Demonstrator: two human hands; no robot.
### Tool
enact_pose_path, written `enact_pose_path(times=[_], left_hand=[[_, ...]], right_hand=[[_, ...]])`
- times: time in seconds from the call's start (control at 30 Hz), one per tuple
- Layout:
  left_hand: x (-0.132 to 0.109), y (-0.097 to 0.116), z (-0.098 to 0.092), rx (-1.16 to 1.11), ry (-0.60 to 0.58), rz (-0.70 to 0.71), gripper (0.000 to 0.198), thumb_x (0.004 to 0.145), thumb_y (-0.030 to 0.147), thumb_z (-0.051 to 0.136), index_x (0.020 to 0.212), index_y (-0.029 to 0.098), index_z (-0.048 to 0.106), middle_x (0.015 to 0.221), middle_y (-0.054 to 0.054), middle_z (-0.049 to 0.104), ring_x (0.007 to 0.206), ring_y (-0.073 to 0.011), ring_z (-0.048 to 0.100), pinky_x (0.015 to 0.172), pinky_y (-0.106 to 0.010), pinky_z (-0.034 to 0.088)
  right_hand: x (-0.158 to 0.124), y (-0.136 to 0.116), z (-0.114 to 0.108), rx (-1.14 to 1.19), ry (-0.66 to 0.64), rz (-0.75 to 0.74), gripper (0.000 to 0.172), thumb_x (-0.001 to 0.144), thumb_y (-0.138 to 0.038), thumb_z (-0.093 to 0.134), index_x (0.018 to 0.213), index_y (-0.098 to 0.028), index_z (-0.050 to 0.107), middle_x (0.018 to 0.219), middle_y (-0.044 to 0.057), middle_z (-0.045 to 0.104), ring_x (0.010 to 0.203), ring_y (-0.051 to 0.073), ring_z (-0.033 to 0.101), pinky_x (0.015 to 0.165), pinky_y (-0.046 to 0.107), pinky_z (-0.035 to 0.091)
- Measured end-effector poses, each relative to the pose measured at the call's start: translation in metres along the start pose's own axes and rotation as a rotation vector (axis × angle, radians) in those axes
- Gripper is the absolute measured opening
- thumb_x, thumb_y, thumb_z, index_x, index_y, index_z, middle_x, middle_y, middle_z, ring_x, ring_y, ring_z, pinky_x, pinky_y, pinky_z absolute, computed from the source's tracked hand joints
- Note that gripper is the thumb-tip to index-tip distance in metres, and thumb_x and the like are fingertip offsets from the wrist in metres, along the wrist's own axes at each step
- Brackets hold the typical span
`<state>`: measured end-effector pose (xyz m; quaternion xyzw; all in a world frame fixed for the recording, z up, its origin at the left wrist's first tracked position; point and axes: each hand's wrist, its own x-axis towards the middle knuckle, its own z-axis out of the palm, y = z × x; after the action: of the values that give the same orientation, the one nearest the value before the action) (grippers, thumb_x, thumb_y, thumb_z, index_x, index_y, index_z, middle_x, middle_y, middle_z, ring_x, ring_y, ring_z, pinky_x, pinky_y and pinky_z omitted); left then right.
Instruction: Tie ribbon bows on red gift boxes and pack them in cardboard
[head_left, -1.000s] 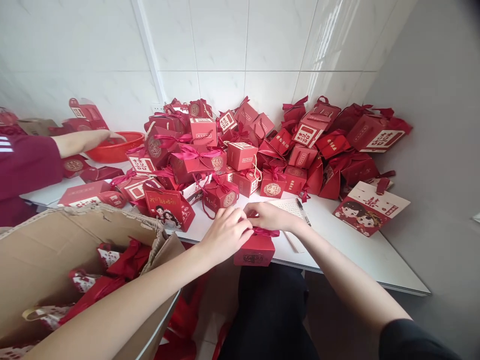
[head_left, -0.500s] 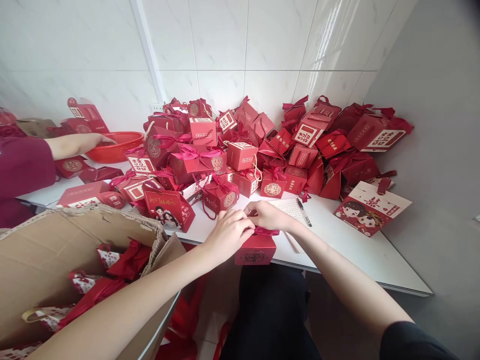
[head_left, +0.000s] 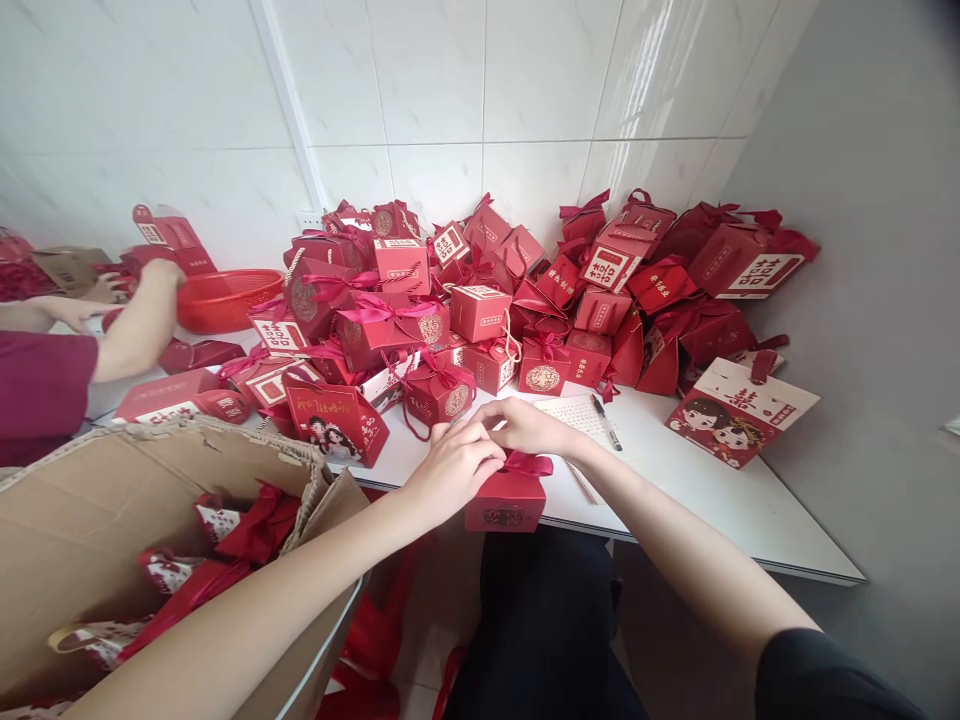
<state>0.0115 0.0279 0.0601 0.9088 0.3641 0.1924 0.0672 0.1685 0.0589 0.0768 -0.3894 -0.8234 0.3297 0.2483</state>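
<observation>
A small red gift box (head_left: pixel 504 502) with a dark round emblem on its front sits at the table's front edge, right below my hands. From its top a dark pink ribbon (head_left: pixel 531 464) sticks out to the right. My left hand (head_left: pixel 454 462) has its fingers bent and closed over the top of the box. Opposite it, my right hand (head_left: pixel 525 426) pinches at the same spot, its fingertips meeting those of the left. Both seem to grip the ribbon, though the part between the fingertips is hidden.
Red gift boxes (head_left: pixel 480 312) are heaped along the wall. At the left stands a cardboard carton (head_left: pixel 150 450) holding more boxes. A pen (head_left: pixel 606 420) lies on a written sheet (head_left: pixel 574 418). A co-worker's hand (head_left: pixel 161 275) is beside a red basket (head_left: pixel 229 300).
My hands stay together over the box, and more of the ribbon shows beneath the right one. The co-worker's hand has left the basket, and a second hand has come into view.
</observation>
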Motion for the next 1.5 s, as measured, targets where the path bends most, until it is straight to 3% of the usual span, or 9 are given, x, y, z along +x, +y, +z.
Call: enact_pose_path(times=[0.33,0.43,0.53,0.63,0.77,0.93,1.2,1.33,1.5], left_hand=[[0.0,0.0,-0.001,-0.034,-0.058,-0.052,0.015,0.086,0.024,0.049,0.083,0.02,0.063,0.086,-0.001,0.059,0.091,-0.0178,0.05,0.083,-0.036,0.029],[0.001,0.001,-0.002,-0.026,-0.064,-0.055,0.014,0.086,0.024,0.049,0.083,0.02,0.063,0.086,-0.001,0.059,0.09,-0.0175,0.05,0.084,-0.036,0.028],[-0.001,0.002,-0.002,-0.026,-0.069,-0.055,0.013,0.086,0.024,0.049,0.084,0.019,0.062,0.087,-0.001,0.059,0.09,-0.017,0.05,0.084,-0.036,0.028],[-0.003,0.002,-0.002,-0.046,-0.062,-0.034,0.013,0.086,0.024,0.049,0.084,0.019,0.06,0.088,-0.001,0.059,0.09,-0.0161,0.05,0.084,-0.035,0.027],[-0.003,0.001,-0.002,-0.062,-0.063,-0.027,0.012,0.086,0.024,0.048,0.083,0.019,0.059,0.086,0.0,0.058,0.088,-0.0155,0.05,0.084,-0.035,0.026],[-0.001,-0.001,-0.004,-0.096,-0.091,-0.023,0.012,0.086,0.025,0.047,0.084,0.02,0.058,0.084,0.001,0.056,0.087,-0.0152,0.05,0.083,-0.034,0.026],[0.0,0.0,-0.005,-0.134,-0.111,-0.026,0.011,0.085,0.024,0.046,0.081,0.02,0.056,0.083,0.002,0.057,0.085,-0.0144,0.051,0.083,-0.034,0.025],[0.003,0.0,-0.007,-0.147,-0.115,-0.041,0.011,0.084,0.023,0.046,0.079,0.02,0.055,0.082,0.002,0.058,0.085,-0.0151,0.051,0.082,-0.034,0.026],[0.001,0.001,-0.005,-0.169,-0.106,-0.066,0.012,0.084,0.025,0.046,0.081,0.02,0.057,0.078,0.002,0.057,0.082,-0.0156,0.051,0.083,-0.036,0.028]], right_hand=[[0.012,0.01,0.011,0.038,0.222,0.189,0.007,0.074,-0.015,0.053,0.07,-0.014,0.058,0.065,0.0,0.06,0.063,0.012,0.055,0.062,0.024,0.041],[0.016,0.014,0.011,0.067,0.299,0.267,0.012,0.078,-0.022,0.053,0.071,-0.014,0.057,0.066,0.003,0.061,0.063,0.014,0.057,0.062,0.025,0.043],[0.006,0.019,0.001,0.126,0.372,0.347,0.028,0.087,-0.037,0.041,0.084,-0.013,0.056,0.077,0.008,0.064,0.064,0.014,0.059,0.058,0.024,0.045],[-0.023,0.024,-0.015,0.197,0.315,0.43,0.045,0.086,-0.053,0.038,0.083,-0.013,0.057,0.086,0.011,0.063,0.069,0.015,0.059,0.058,0.025,0.045],[-0.059,0.027,-0.028,0.347,0.097,0.469,0.045,0.071,-0.058,0.057,0.072,-0.014,0.057,0.071,0.004,0.058,0.062,0.013,0.056,0.058,0.025,0.044],[-0.058,0.029,-0.027,0.408,0.184,0.389,0.04,0.058,-0.052,0.07,0.062,-0.015,0.055,0.058,-0.002,0.051,0.058,0.011,0.049,0.061,0.026,0.041],[-0.042,0.031,-0.032,0.051,0.281,0.317,0.038,0.068,-0.053,0.056,0.062,-0.016,0.054,0.055,-0.002,0.048,0.054,0.012,0.044,0.054,0.026,0.033],[-0.038,0.035,-0.032,-0.14,0.32,0.339,0.029,0.075,-0.043,0.052,0.061,-0.017,0.054,0.056,-0.002,0.05,0.056,0.013,0.047,0.053,0.025,0.033],[-0.036,0.035,-0.027,-0.302,0.472,0.361,0.018,0.08,-0.033,0.052,0.069,-0.019,0.053,0.068,0.002,0.06,0.066,0.016,0.055,0.06,0.025,0.037]])
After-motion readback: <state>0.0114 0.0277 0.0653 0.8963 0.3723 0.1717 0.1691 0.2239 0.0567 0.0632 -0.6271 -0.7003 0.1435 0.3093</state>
